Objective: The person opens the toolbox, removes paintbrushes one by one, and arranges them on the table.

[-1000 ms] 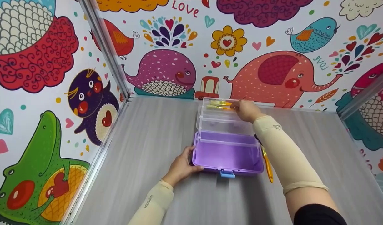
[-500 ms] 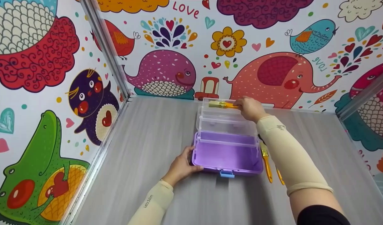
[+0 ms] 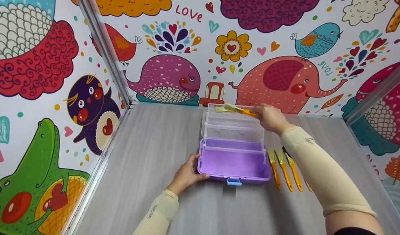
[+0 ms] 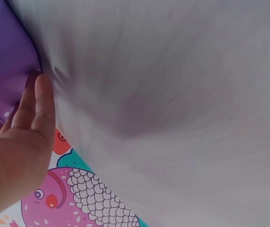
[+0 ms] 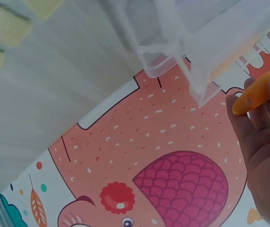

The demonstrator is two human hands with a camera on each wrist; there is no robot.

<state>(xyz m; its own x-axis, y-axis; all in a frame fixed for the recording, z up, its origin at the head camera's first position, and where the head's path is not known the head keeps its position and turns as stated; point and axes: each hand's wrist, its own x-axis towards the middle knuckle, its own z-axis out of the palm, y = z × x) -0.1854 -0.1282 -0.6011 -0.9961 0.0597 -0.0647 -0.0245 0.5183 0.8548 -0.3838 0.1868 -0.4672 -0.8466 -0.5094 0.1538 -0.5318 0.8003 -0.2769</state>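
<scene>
A purple storage box (image 3: 234, 163) stands with its clear trays (image 3: 234, 133) raised and tilted back behind it. My left hand (image 3: 186, 174) holds the box's front left corner, thumb at the front rim and fingers along the side; the left wrist view shows those fingers against the purple wall (image 4: 7, 52). At the top tray, my right hand (image 3: 273, 117) pinches a paintbrush (image 3: 248, 112) by its orange handle, the pale bristles pointing left over the tray. Another paintbrush (image 3: 221, 109) lies in that tray, partly behind the held one.
Several orange-handled paintbrushes (image 3: 284, 171) lie in a row on the grey table (image 3: 160, 140), just right of the box; the right sleeve (image 3: 320, 169) covers part of the row. A blue latch (image 3: 234, 182) juts from the box's front. Cartoon-printed walls (image 3: 173, 78) border the table.
My right hand has shifted right with the paintbrush, whose bristle end now tilts up. The right forearm has swung right, uncovering more brushes beside the box. My left hand keeps its place on the box.
</scene>
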